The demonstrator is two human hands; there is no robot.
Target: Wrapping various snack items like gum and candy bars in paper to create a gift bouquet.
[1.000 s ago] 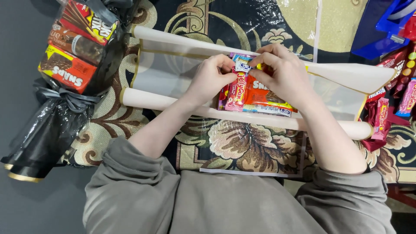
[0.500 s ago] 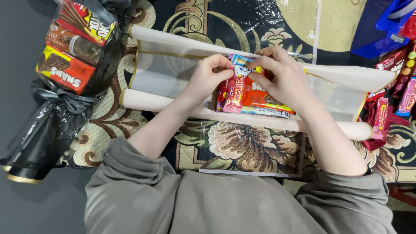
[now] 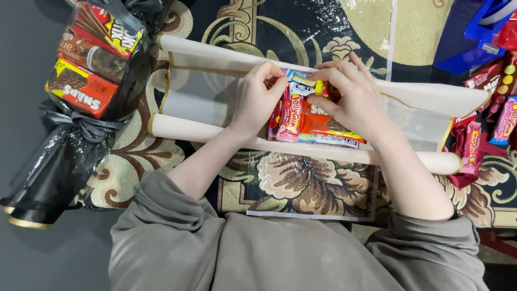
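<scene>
centrally, left hand (image 3: 258, 97) and right hand (image 3: 350, 99) pinching snack packets (image 3: 312, 121), wrapping sheet (image 3: 204, 91) edges curled

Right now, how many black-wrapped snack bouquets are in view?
1: the black-wrapped bouquet lies at the left edge, beside the white sheet. Others may lie outside the frame.

A sheet of wrapping film (image 3: 215, 97) lies across the patterned cloth (image 3: 301, 183) in front of me, curled into a roll along its near edge and another along its far edge. On the film, between the two rolls, sits a cluster of snack packets (image 3: 315, 121). My left hand (image 3: 258, 97) rests at the cluster's left side, my right hand (image 3: 350, 99) on top of its right part. Far to my left lies a wrapped bundle of biscuit boxes (image 3: 94, 64). To my right, past the film's end, more candy packets (image 3: 484, 113) lie on the cloth, with a bag (image 3: 466, 37) behind them.
</scene>
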